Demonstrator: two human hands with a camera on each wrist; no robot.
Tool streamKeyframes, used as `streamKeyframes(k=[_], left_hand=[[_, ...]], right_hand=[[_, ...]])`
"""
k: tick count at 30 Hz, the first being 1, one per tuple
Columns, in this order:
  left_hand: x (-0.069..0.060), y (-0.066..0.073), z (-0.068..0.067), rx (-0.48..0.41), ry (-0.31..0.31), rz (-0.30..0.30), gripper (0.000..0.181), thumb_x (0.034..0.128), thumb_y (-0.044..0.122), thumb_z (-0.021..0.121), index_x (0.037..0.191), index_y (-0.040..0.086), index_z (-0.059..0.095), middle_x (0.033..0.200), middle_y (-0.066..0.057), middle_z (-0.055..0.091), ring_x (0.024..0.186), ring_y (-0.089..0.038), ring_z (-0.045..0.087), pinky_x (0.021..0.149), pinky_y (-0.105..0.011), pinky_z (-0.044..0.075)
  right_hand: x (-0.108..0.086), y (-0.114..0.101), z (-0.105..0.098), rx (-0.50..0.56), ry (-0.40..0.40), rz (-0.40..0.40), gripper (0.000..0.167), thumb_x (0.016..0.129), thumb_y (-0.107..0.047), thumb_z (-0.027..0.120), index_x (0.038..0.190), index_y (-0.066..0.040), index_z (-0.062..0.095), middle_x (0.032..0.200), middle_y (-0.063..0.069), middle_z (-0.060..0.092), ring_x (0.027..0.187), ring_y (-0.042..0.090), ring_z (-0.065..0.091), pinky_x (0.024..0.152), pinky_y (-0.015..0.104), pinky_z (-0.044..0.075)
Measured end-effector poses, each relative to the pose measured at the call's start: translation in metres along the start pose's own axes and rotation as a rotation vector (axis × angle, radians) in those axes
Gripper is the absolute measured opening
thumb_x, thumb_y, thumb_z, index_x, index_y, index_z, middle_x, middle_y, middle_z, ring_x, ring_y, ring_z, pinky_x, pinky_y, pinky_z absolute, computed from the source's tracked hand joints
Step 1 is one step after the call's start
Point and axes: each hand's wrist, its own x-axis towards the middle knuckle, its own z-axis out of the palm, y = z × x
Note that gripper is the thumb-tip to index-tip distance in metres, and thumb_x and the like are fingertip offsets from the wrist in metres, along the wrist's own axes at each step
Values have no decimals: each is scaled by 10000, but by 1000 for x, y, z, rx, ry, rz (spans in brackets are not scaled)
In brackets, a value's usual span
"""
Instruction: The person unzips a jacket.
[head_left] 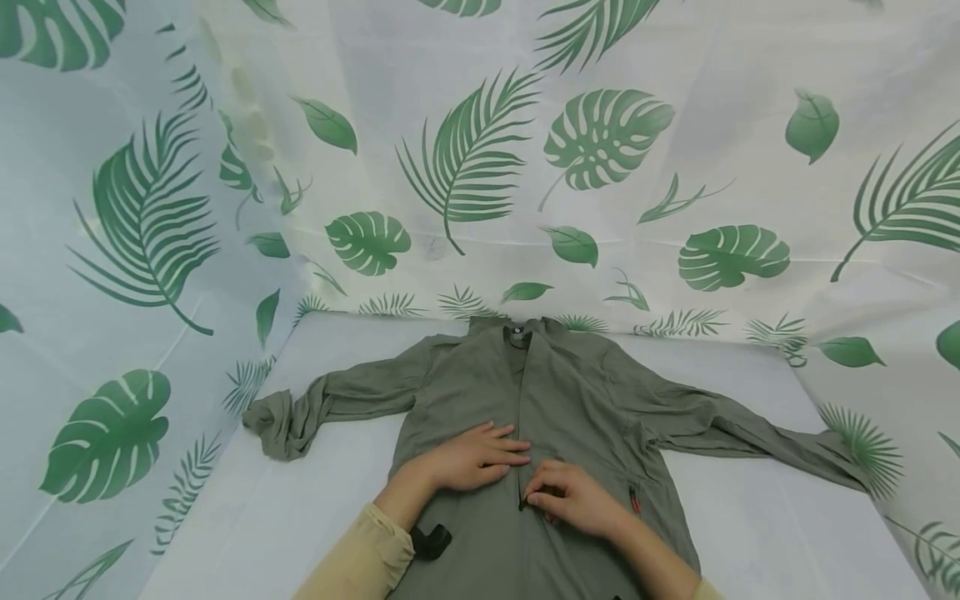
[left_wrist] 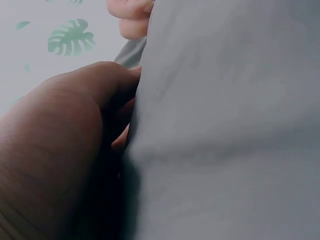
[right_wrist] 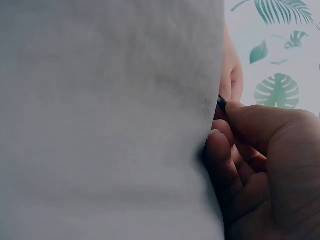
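An olive-green zip jacket (head_left: 468,387) lies front up and spread out in the head view, its collar at the far side. My left hand (head_left: 476,458) rests on the jacket front beside the zipper (head_left: 519,400), fingers extended. Just below and to the right, my right hand (head_left: 573,497) pinches the black zipper pull (head_left: 522,504) between thumb and fingers. The pull's dark tip also shows at the thumb in the right wrist view. Above the pull the zipper line looks closed, up to the V-shaped neck opening. Jacket fabric fills much of both wrist views.
The jacket lies on a white table (head_left: 337,492). Its left-side sleeve (head_left: 281,425) is bunched at the cuff, while the other sleeve (head_left: 742,429) stretches out to the right. A red-tabbed pocket zipper (head_left: 635,500) sits right of my right hand. Leaf-printed sheets (head_left: 480,275) surround the table.
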Motion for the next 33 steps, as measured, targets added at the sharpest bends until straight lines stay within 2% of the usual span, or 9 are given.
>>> streamKeyframes(k=[5,8,11,17,26,33], left_hand=[[8,-8,-3,-2,3,-29,400,1091,312,364,1469,288,492,1574,100,392,1524,-193,240,1321,-372,109],[11,-10,-5,-4,7,-42,395,1088,300,375,1462,289,502,1572,105,394,1525,-183,236,1322,-365,104],[11,-9,-7,-7,10,-43,392,1086,282,385,1457,275,511,1569,95,402,1523,-195,243,1320,-380,117],[11,-6,-10,-22,4,-52,390,1085,275,386,1452,270,519,1564,90,410,1521,-203,250,1320,-386,117],[12,-6,-8,-22,5,-63,391,1090,299,366,1451,292,516,1562,110,408,1521,-185,249,1321,-366,105],[12,-7,-7,-8,12,-63,392,1088,298,368,1449,291,520,1560,107,413,1520,-188,251,1320,-377,119]], right_hand=[[8,-9,-8,0,17,33,125,986,-166,610,995,-99,716,869,78,597,591,86,578,512,269,577],[11,-9,-10,-21,25,42,115,981,-132,613,998,-87,717,869,86,600,588,90,575,511,270,575],[11,0,-9,-71,21,22,117,985,-215,618,991,-162,722,871,34,602,576,47,546,510,242,557],[6,-3,-7,-174,12,-3,127,990,-314,600,972,-258,712,894,-83,594,569,-5,497,517,190,518],[-2,-8,-1,-176,-5,-17,104,981,-269,620,968,-243,720,851,-100,568,561,-32,509,491,176,527],[-7,-10,3,-170,1,-63,105,979,-248,622,974,-230,725,837,-93,568,557,-51,490,491,161,516]])
